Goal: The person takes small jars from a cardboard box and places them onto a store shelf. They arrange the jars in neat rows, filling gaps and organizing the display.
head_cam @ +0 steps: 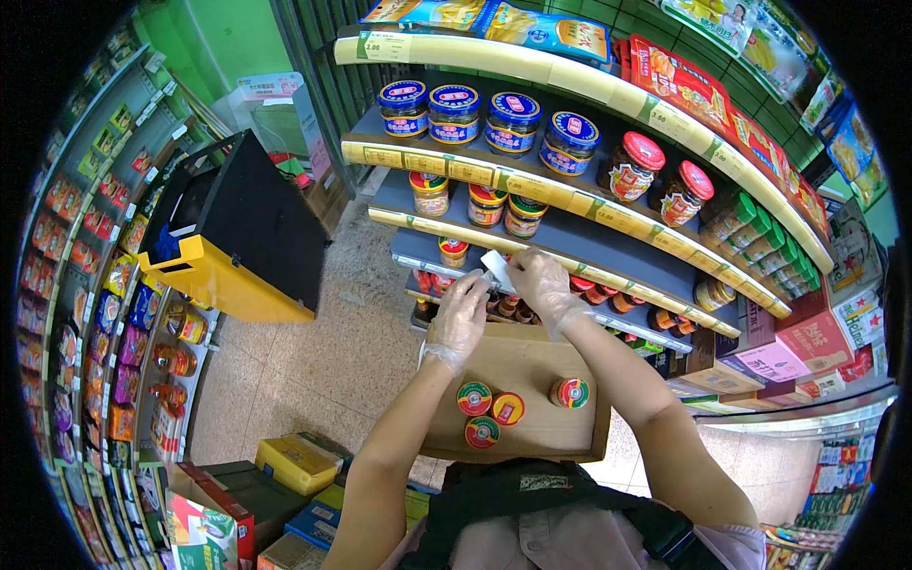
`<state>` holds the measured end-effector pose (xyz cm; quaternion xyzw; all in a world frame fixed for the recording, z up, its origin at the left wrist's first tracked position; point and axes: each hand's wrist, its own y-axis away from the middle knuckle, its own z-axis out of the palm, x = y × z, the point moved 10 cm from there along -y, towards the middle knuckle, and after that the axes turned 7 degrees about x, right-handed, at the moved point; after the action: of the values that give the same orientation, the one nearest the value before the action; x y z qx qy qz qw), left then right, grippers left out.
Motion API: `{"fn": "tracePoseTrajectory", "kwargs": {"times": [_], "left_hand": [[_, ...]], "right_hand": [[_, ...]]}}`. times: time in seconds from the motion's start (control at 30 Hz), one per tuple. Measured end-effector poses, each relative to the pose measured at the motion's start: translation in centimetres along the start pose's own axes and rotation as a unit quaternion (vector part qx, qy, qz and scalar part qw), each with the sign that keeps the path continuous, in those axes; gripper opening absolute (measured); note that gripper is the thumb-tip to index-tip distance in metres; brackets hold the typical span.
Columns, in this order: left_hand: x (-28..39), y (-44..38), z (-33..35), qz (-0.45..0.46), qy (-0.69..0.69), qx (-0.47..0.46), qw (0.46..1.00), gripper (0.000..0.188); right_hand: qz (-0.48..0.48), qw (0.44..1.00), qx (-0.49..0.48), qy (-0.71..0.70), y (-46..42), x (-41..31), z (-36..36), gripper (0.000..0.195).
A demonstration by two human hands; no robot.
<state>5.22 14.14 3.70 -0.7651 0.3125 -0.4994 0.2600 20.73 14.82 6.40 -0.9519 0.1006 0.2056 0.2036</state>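
My left hand [462,313] and my right hand [541,281], both in thin clear plastic gloves, meet before the lower shelves. A small white card [496,265] is pinched in my right hand. My left fingertips are at its lower end; whether they grip it cannot be told. Under my hands lies an open cardboard box [527,356] holding a few small jars, among them a jar with a green and red lid [474,398] and a jar with a yellow and red lid [508,408]. Just behind the card stands a red-lidded jar [453,251] on a low shelf.
Blue-lidded jars [513,121] and red-lidded jars [633,165] fill part of an upper shelf with a yellow price rail [527,187]. A black and yellow bin [249,235] stands at left, before a snack shelf [107,285]. Cartons [298,463] lie at lower left.
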Motion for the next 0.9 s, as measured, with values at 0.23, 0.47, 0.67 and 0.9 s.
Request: {"fn": "tracePoseTrajectory", "kwargs": {"times": [0.23,0.47,0.67,0.9], "left_hand": [[-0.8,1.0,0.9,-0.044,0.016,-0.042,0.998,0.031],[-1.5,2.4,0.9,-0.06,-0.003,-0.057,0.997,0.029],[-1.0,2.6,0.8,-0.05,0.004,-0.049,0.998,0.031],[-0.7,3.0,0.7,-0.044,0.03,-0.047,0.998,0.034]], "right_hand": [[-0.178,0.967,0.047,0.177,-3.7,-4.2,-0.3,0.017],[-0.233,0.944,0.024,0.231,-4.3,-4.8,2.7,0.016],[-0.232,0.947,-0.029,0.221,-4.8,-4.3,4.1,0.014],[-0.181,0.956,-0.081,0.215,-4.1,-4.8,3.6,0.018]]}}
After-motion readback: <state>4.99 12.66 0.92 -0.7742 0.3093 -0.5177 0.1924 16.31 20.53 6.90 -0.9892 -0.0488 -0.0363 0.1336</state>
